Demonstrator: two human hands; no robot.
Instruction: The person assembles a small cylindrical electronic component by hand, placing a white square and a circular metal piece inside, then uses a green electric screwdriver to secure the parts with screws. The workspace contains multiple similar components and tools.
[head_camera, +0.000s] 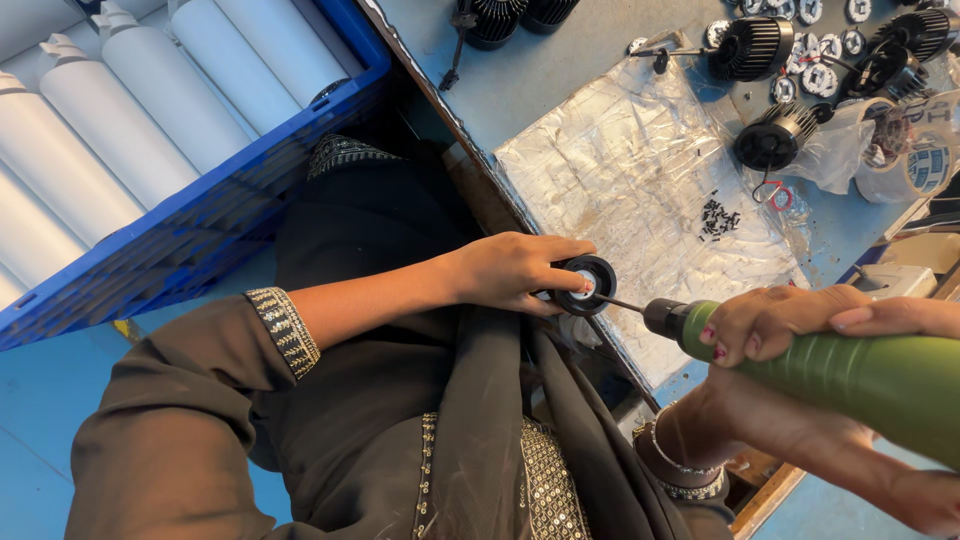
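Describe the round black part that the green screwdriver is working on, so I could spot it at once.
Start at the crinkled plastic sheet on the blue-grey workbench and go to its near edge. There the left hand pinches a round black housing, with the green electric screwdriver bit in its pale centre. Unlike the finned black housings further back, it is the only one held.

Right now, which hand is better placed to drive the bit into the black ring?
Right: the right hand grips the green driver, bit at the ring; the left hand steadies the ring.

open foil sheet mid-bench, screw pile on its right, black finned parts crowding far edge, blue crate blocking left side
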